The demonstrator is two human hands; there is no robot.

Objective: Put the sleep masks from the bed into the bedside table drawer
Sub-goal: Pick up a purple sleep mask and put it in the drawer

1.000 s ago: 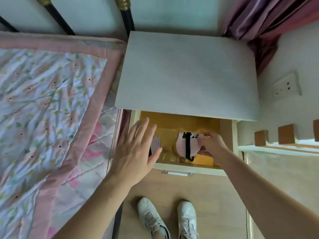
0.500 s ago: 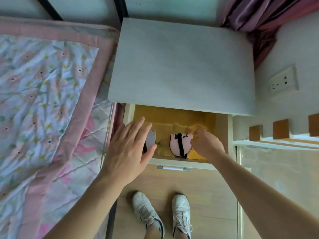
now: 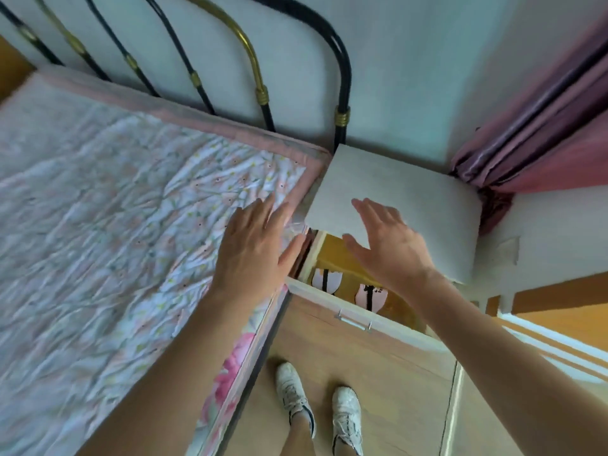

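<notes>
- left hand [image 3: 251, 245] over the right edge of the bed's floral quilt [image 3: 108, 232], palm down, fingers straight and slightly apart, thumb out toward the drawer; holds nothing; whether it touches the quilt I cannot tell
- right hand [image 3: 390, 245] above the open drawer [image 3: 329, 255], in front of the bedside table top [image 3: 411, 199]; fingers straight and spread, thumb pointing left; holds nothing
- drawer pulled out, yellow-brown inside; white front panel with a metal handle [image 3: 353, 319] on the near side
- two sleep masks in the drawer; left sleep mask [image 3: 324, 280] pale pink with a black strap, near the drawer's left wall; right sleep mask [image 3: 370, 297] pink with a black strap and small dark print, just behind the front panel, partly hidden by the right forearm; the two lie side by side, apart
- no mask seen on the visible part of the quilt, though that area is motion-blurred
- black and brass metal headboard [image 3: 260, 90] behind the bed; pink curtain [image 3: 539, 139] at right; white sneakers [image 3: 292, 396] on the wooden floor below
</notes>
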